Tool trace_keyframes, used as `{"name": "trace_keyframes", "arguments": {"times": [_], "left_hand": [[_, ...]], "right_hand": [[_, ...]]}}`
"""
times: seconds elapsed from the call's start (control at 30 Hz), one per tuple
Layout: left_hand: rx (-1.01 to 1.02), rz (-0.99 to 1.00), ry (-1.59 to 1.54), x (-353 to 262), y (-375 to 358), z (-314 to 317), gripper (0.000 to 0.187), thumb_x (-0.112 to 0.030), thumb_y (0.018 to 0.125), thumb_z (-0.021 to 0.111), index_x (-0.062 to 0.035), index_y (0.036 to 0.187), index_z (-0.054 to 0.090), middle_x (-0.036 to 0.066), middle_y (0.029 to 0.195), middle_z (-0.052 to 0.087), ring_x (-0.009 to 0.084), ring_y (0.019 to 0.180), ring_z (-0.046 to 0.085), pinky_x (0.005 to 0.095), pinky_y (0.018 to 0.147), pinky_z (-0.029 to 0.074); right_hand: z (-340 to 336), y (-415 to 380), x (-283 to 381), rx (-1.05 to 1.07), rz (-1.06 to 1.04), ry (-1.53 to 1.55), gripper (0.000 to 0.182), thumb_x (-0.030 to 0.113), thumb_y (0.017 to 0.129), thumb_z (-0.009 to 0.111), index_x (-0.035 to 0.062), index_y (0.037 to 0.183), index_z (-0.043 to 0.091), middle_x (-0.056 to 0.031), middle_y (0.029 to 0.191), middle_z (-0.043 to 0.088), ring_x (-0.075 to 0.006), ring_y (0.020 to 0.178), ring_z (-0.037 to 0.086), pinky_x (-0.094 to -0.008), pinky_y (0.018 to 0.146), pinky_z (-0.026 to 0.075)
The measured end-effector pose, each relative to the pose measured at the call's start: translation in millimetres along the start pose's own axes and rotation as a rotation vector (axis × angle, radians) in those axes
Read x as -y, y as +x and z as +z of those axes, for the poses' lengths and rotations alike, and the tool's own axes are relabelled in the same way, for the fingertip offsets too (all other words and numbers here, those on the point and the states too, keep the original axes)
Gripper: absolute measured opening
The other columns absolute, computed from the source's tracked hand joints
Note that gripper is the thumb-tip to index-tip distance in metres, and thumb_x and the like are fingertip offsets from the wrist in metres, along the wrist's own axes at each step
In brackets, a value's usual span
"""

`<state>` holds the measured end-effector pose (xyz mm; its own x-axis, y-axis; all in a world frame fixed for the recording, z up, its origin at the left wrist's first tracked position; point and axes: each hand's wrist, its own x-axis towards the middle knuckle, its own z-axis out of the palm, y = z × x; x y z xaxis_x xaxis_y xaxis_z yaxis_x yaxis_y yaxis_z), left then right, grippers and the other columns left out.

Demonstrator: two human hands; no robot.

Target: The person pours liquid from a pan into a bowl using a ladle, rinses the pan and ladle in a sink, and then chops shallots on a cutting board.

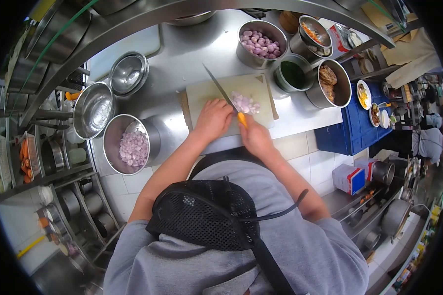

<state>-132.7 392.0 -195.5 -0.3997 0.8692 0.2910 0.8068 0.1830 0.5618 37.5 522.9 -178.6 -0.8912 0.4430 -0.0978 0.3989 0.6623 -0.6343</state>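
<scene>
Steel bowls (94, 109) left of board (202, 96), knife (220, 90), shallots (244, 103).

Can't really see what the left hand (212, 118) is pinning down on the cutting board (207, 93), the fingers cover it. The knife (220, 91) handle mostly disappears inside the right hand (253, 137), only an orange bit pokes out. Bowls (366, 96) way off to the right of the grip are too small to make out.
</scene>
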Motion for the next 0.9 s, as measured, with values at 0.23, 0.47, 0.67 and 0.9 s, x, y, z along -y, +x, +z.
{"name": "trace_keyframes", "arguments": {"times": [0.23,0.47,0.67,0.9], "left_hand": [[0.004,-0.019,0.003,-0.2,1.2,1.0,0.011,-0.008,0.088,0.075,-0.0092,0.098,0.071,0.008,0.101,0.068,0.0336,0.103,0.065,0.0482,0.093,0.049],[-0.039,-0.030,0.004,0.6,-1.0,4.3,0.011,-0.007,0.087,0.075,-0.0093,0.097,0.071,0.008,0.100,0.067,0.0335,0.103,0.064,0.0487,0.093,0.049],[-0.021,-0.020,-0.020,3.1,-0.4,4.0,0.010,-0.007,0.087,0.074,-0.0082,0.097,0.071,0.009,0.100,0.068,0.0342,0.104,0.064,0.0491,0.093,0.049],[0.001,-0.029,-0.006,4.3,0.1,3.9,0.010,-0.007,0.088,0.074,-0.0078,0.097,0.071,0.009,0.100,0.068,0.0344,0.103,0.064,0.0494,0.093,0.049]], "right_hand": [[-1.9,-1.1,3.6,0.030,0.009,-0.034,0.039,0.026,0.112,0.061,0.0006,0.141,0.055,-0.0296,0.099,0.077,-0.0514,0.090,0.076,-0.0600,0.080,0.059],[-2.8,-2.2,9.5,0.016,-0.007,-0.020,0.037,0.025,0.112,0.060,0.0006,0.138,0.056,-0.0295,0.099,0.077,-0.0511,0.089,0.076,-0.0595,0.080,0.059],[-3.0,-1.9,9.8,0.037,0.007,-0.030,0.038,0.024,0.112,0.060,0.0005,0.141,0.055,-0.0297,0.101,0.077,-0.0509,0.091,0.076,-0.0600,0.082,0.059],[-0.9,-2.8,10.6,0.038,0.033,-0.012,0.036,0.023,0.111,0.062,0.0018,0.139,0.057,-0.0315,0.100,0.076,-0.0536,0.091,0.074,-0.0620,0.081,0.058]]}}
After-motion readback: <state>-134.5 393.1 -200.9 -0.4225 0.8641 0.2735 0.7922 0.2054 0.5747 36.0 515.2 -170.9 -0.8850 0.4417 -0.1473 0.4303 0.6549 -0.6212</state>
